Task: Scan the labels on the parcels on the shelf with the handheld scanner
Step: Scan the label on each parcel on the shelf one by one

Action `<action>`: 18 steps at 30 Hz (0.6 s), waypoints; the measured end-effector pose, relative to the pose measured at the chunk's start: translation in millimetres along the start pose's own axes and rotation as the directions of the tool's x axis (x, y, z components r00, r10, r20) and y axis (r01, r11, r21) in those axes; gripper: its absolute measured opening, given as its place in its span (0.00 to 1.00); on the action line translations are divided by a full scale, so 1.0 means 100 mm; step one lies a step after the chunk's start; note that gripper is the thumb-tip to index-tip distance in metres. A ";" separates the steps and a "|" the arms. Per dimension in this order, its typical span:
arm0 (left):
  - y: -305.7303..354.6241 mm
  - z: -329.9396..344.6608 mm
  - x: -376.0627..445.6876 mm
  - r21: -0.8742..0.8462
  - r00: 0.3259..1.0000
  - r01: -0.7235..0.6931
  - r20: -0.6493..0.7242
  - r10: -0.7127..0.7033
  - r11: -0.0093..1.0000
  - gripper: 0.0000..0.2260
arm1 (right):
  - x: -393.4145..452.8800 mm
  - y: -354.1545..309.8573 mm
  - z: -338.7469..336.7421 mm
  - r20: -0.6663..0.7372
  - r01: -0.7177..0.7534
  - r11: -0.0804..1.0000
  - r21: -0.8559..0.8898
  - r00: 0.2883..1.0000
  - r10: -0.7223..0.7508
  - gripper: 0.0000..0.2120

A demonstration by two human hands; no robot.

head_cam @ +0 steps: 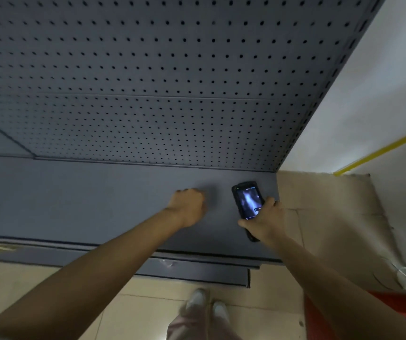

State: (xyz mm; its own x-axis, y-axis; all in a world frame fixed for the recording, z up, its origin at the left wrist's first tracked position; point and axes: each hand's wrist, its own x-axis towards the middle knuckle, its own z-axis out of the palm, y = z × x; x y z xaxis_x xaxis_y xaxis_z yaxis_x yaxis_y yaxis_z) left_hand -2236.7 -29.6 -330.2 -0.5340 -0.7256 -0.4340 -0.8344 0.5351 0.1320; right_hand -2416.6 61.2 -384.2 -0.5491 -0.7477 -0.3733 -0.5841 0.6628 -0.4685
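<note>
right hand (267, 218) grips slab-shaped scanner (247, 201); left hand (189, 204) fisted over matte shelf (74, 197).

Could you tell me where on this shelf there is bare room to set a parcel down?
The shelf is bare from its left end to the left hand. It is tighter between that hand and the scanner gripped by the right hand.

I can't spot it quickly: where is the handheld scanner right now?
In the head view, the handheld scanner sits right of centre, gripped by the right hand over the grey shelf.
</note>
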 end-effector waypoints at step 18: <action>-1.09 -0.08 -1.79 -0.138 0.852 0.479 -0.163 -0.497 0.867 0.15 | -1.11 -1.62 0.49 0.256 0.509 0.856 0.089 0.819 -0.514 0.32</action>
State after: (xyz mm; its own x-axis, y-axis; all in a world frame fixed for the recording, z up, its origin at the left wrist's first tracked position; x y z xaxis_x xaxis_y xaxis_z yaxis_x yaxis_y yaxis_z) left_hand -2051.2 38.1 -260.2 -0.0625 -0.9549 -0.2903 -0.9980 0.0563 0.0297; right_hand -2232.1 34.8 -306.6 0.0039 -0.9628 -0.2703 -0.7263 0.1831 -0.6625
